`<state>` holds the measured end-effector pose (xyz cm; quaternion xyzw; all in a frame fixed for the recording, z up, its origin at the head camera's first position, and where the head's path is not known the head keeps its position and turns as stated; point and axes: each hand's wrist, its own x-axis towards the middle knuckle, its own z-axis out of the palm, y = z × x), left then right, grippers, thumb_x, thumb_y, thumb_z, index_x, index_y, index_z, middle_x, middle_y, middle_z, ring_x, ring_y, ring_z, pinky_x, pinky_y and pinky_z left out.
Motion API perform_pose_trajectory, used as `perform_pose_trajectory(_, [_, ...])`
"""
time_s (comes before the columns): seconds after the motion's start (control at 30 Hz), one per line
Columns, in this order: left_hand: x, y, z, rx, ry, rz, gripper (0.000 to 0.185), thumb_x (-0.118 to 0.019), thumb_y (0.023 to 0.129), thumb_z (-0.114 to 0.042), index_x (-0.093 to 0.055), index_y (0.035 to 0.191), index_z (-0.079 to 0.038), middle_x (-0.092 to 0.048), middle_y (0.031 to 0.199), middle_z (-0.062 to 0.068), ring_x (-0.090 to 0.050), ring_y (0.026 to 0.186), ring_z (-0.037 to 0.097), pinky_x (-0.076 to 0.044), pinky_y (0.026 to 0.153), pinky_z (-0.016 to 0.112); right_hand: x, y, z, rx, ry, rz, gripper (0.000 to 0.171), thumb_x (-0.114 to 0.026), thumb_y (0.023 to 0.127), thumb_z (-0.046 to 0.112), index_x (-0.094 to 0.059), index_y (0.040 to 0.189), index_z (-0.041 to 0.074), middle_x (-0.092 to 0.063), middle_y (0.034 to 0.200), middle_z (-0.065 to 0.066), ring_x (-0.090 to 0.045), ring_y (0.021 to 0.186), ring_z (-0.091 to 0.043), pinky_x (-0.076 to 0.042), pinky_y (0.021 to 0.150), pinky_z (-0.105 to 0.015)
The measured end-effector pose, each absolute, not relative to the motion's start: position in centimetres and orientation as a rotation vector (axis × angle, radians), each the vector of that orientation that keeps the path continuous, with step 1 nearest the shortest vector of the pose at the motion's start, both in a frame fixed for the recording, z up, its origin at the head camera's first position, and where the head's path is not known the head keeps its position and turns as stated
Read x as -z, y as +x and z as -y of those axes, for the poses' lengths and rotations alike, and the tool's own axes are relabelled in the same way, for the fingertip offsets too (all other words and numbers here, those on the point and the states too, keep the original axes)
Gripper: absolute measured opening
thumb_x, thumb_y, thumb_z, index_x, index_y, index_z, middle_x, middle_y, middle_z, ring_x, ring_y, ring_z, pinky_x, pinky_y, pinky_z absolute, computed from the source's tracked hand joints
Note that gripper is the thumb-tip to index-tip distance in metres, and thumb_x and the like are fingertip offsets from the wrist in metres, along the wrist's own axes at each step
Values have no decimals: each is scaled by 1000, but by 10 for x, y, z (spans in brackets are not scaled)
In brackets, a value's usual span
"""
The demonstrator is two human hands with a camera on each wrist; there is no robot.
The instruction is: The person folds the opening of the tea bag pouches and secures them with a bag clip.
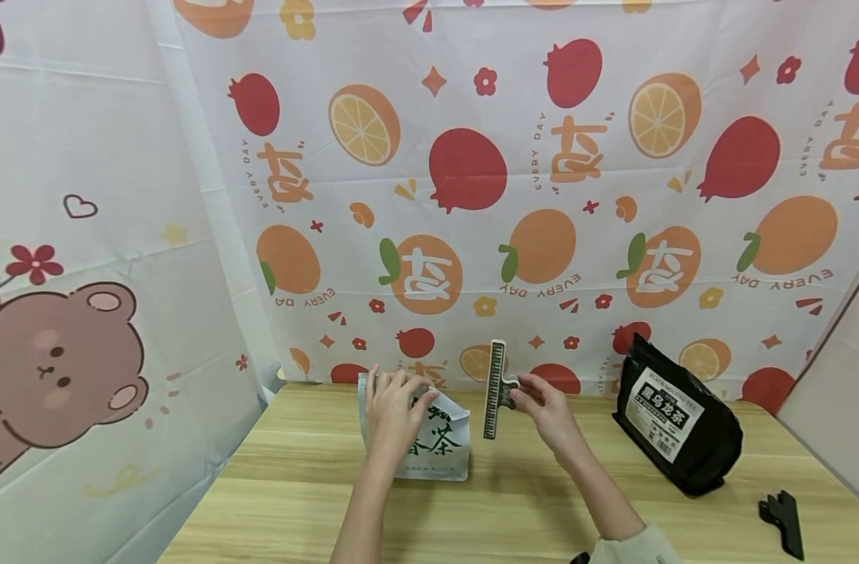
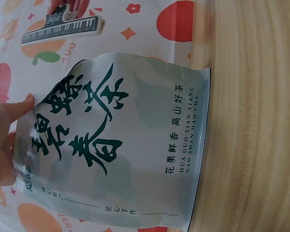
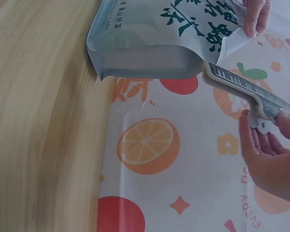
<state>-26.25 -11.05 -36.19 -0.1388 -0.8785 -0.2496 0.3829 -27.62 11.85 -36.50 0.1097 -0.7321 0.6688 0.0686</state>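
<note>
A pale blue-green tea bag (image 1: 432, 458) with dark green characters stands upright on the wooden table. My left hand (image 1: 394, 411) pinches its top edge, thumb in front; in the left wrist view the thumb (image 2: 24, 105) presses at the folded upper corner. Just right of the bag, my right hand (image 1: 549, 411) holds a long bag clip (image 1: 495, 390) by its handle, between thumb and fingers. The clip's bar, dark with pale stripes and a white rim, stands nearly upright in the head view. In the right wrist view the clip (image 3: 246, 89) overlaps the bag's top corner (image 3: 210, 53).
A black tea bag (image 1: 676, 419) with a white label leans back at the right of the table (image 1: 295, 470). Near the right front edge lies a black clip (image 1: 783, 523). A fruit-printed cloth (image 1: 471, 235) hangs behind the table, with a bear-printed cloth (image 1: 63, 368) at the left.
</note>
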Motion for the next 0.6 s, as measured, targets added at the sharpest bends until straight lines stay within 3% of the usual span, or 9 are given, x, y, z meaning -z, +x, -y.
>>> perform_pose_trajectory(0.6, [361, -265, 111, 656, -367, 2221, 17, -74, 75, -25, -71, 86, -12, -60, 86, 1, -50, 91, 24, -13, 106, 46, 362, -279, -104, -2018, 461, 1883, 37, -57, 88, 1, -51, 124, -10, -56, 118, -23, -59, 95, -10, -48, 80, -23])
